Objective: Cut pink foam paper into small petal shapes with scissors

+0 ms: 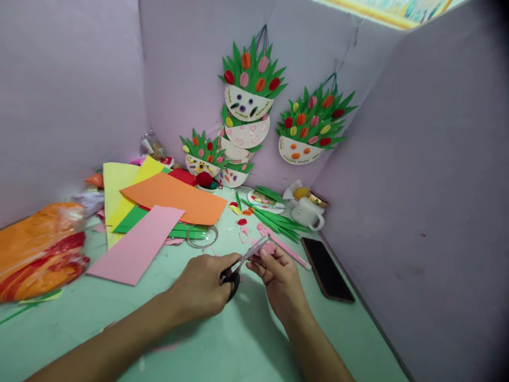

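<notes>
My left hand (207,282) is closed round the black handles of a pair of scissors (254,248), whose blades point up and to the right. In my right hand (280,281) a small piece of pink paper (269,248) is pinched between thumb and fingers. The blades lie against the left side of that piece; whether they are cutting into it is too small to tell. Beyond the hands lie pink paper scraps (244,233) and a small red paper oval (242,222). A pink pen-like stick (292,252) rests just past my right hand.
Coloured sheets, among them an orange sheet (178,199) and a pink sheet (137,246), are piled at left near an orange plastic bag (35,249). A phone (326,269), green paper strips (278,223) and a white mug (308,213) lie right. Paper flower baskets (249,101) hang behind.
</notes>
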Demonstrator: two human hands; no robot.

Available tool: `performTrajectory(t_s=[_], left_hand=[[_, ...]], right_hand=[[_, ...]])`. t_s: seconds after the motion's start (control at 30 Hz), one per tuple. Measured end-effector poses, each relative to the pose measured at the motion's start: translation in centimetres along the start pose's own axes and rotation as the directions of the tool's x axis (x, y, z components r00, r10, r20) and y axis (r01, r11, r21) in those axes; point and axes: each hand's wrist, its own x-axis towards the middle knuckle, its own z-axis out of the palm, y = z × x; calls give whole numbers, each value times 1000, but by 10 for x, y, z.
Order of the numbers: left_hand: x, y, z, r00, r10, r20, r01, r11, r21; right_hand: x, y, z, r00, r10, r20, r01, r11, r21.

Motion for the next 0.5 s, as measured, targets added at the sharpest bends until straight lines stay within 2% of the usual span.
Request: performTrajectory(t_s=[0.2,0.5], left_hand=[[0,4,-7,999,-2,49,-1,998,57],[-1,0,-3,999,-1,47,0,1000,17]], right_hand=[[-1,-1,-1,1000,-10,-7,10,1000,-1],[-1,-1,-1,1000,7,3,-7,1000,9]])
